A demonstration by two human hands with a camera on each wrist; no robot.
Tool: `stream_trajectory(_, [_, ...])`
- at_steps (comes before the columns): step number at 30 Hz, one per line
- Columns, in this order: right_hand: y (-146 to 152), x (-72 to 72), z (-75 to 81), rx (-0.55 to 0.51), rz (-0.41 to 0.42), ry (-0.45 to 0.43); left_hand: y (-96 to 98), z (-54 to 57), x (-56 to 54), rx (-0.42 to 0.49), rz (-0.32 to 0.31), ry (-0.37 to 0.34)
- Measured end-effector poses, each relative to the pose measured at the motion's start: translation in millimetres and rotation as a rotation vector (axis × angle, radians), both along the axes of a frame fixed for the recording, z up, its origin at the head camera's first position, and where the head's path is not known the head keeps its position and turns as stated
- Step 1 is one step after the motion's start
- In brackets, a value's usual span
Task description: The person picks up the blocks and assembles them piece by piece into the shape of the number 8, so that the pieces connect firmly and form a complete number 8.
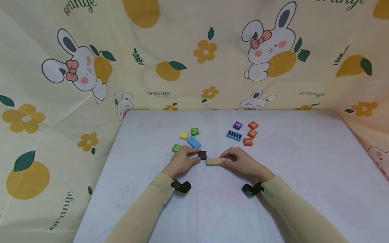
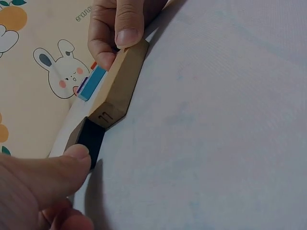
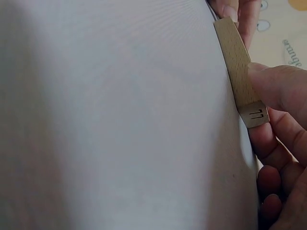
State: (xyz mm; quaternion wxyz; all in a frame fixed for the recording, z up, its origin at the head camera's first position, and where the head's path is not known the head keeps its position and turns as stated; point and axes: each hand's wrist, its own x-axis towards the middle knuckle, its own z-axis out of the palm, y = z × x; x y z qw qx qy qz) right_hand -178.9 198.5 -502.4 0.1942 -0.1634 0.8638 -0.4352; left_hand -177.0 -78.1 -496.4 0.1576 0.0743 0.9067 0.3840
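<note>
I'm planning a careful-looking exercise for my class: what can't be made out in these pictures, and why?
- Head view: part of the wooden block's right end, covered by the right hand.
- Head view: whether the purple block shows 8 or B; too small to tell.
- Left wrist view: part of the black block, covered by the left hand.
- Right wrist view: most of the left hand, cut off by the top edge.

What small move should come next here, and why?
Probably the right hand should nudge the wooden block it pinches slightly forward: the black block pinched by the left hand sits a little farther out, so the two look offset.
</note>
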Motion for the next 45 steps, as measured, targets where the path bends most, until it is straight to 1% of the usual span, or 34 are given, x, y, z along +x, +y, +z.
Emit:
stream_trajectory(7, [-2, -0.7, 1.1, -0.008, 0.003, 0.004, 3.6, 3.8, 3.3, -0.043, 0.016, 0.014])
stream_trajectory(12, [-2, -0.2, 2.4, -0.018, 0.01, 0.003, 5.4, 6.3, 4.4, -0.072, 0.014, 0.023])
stream_trajectory(16, [-1, -0.1, 2.6, -0.007, -0.005, -0.012, 6.1, 8.3, 4.6, -0.072, 0.009, 0.029])
stream_trajectory(20, [2, -0.1, 4.0, 0.004, -0.011, -0.006, 8.4, 10.0, 5.1, -0.066, 0.011, 0.032])
stream_trajectory(23, [4, 0.6, 5.6, 0.004, -0.01, 0.006, 8.9, 10.0, 5.2, -0.051, 0.001, 0.039])
stream_trajectory(26, [4, 1.2, 6.2, -0.01, -0.01, 0.0, 5.9, 7.1, 4.6, -0.016, -0.013, 0.053])
stream_trajectory(29, [1, 1.5, 3.8, -0.014, -0.013, -0.014, -1.4, 3.5, 4.7, 0.079, -0.012, 0.037])
stream_trajectory(32, [-2, 3.4, 2.4, -0.003, -0.024, -0.029, -11.2, 1.6, 6.7, 0.175, 0.027, 0.031])
stream_trajectory(35, [-4, 4.2, 3.5, 0.002, -0.033, -0.037, -21.8, 6.2, 7.2, 0.226, 0.101, 0.06])
stream_trajectory(38, [-4, 2.6, 3.4, 0.006, -0.044, -0.043, -34.1, 14.1, 4.3, 0.207, 0.172, 0.105])
stream_trajectory(40, [-3, 1.5, 2.4, 0.008, -0.051, -0.044, -42.7, 17.6, 1.5, 0.179, 0.196, 0.123])
stream_trajectory(42, [-2, 1.1, 1.0, 0.006, -0.056, -0.048, -51.0, 18.7, -0.2, 0.131, 0.205, 0.133])
stream_trajectory(45, [0, 1.4, -0.6, -0.004, -0.043, -0.055, -61.2, 16.0, -1.4, 0.068, 0.205, 0.124])
